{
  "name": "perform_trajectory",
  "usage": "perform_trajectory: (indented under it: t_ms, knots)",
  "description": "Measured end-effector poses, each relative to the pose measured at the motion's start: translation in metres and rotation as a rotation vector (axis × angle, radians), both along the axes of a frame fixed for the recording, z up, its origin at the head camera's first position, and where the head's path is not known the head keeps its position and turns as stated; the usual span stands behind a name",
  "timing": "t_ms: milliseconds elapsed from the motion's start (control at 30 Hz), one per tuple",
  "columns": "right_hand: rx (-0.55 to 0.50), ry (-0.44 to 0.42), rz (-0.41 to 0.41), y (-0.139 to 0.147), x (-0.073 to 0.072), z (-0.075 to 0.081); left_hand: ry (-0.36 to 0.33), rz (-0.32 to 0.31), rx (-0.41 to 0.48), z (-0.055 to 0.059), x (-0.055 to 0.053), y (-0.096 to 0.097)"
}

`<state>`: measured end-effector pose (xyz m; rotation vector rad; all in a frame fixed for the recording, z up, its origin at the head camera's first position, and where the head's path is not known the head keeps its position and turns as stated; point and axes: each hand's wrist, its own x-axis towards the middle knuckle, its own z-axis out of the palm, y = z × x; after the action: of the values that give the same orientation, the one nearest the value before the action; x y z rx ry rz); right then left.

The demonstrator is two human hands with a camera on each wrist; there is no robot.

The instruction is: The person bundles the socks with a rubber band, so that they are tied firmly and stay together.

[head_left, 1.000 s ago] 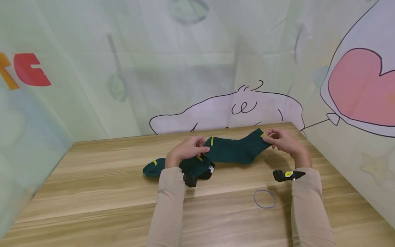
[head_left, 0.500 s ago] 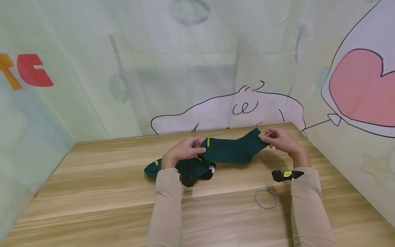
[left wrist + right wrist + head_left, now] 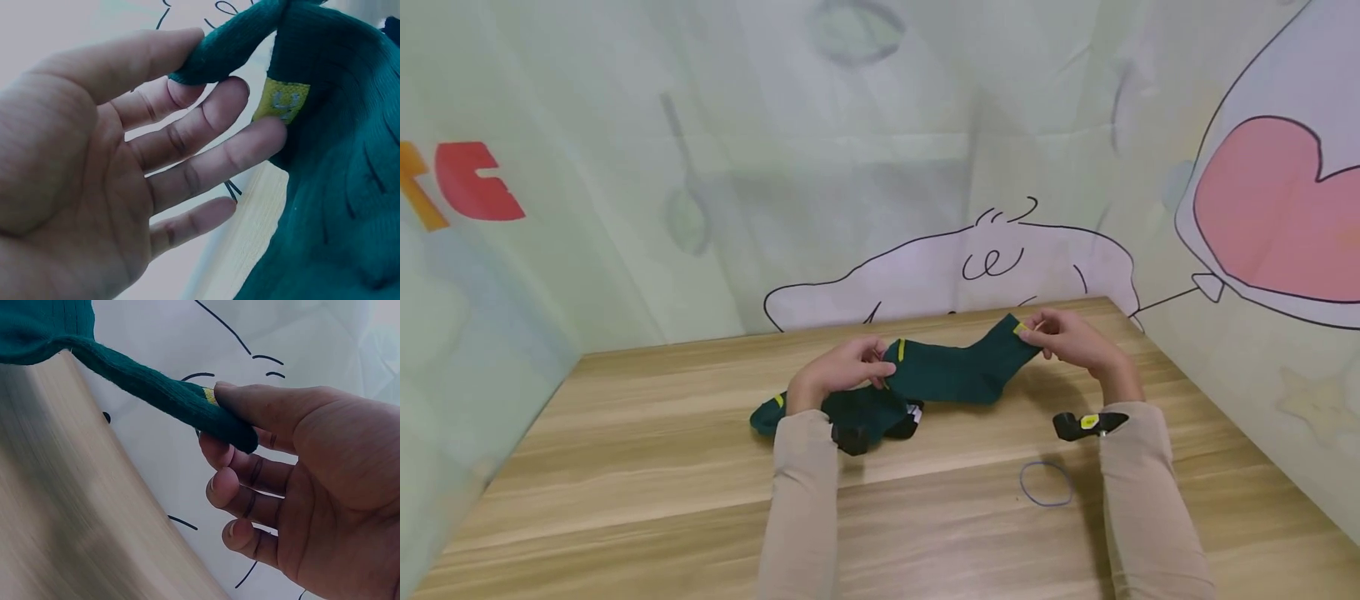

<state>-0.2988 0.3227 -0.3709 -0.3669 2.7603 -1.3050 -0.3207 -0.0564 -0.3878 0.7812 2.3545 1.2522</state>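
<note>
A dark green sock (image 3: pixel 951 372) with yellow marks is stretched sideways between both hands above the table. My left hand (image 3: pixel 844 367) pinches its left end between thumb and index finger; in the left wrist view the other fingers extend loosely, near a yellow tag (image 3: pixel 284 100) on the green cloth. At the opposite end, my right hand (image 3: pixel 1071 340) pinches the edge by a yellow mark, its remaining fingers curled below in the right wrist view. More green sock fabric (image 3: pixel 861 411) lies under the left hand, partly hidden by the wrist. Next to it shows a black-and-white piece (image 3: pixel 906 419).
The wood-grain table (image 3: pixel 647 467) carries a blue drawn oval (image 3: pixel 1046 484) near its front right. A printed curtain (image 3: pixel 850 183) hangs along the back and sides. Each wrist wears a small black camera, such as the right wrist camera (image 3: pixel 1066 426).
Both hands have shifted slightly left with the sock, the right hand a bit more. Each keeps its pinch. The fabric on the table stays about where it was.
</note>
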Motion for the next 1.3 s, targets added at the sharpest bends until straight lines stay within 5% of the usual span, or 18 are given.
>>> perform_trajectory:
  t_ms: [467,1300]
  knots:
    - [-0.041,0.029,0.038,-0.003,0.001,0.004,-0.024,-0.02,0.068,0.004,0.005,-0.012]
    - [-0.034,0.029,0.148,-0.031,0.001,0.014,-0.02,-0.012,0.004,0.012,0.013,-0.055]
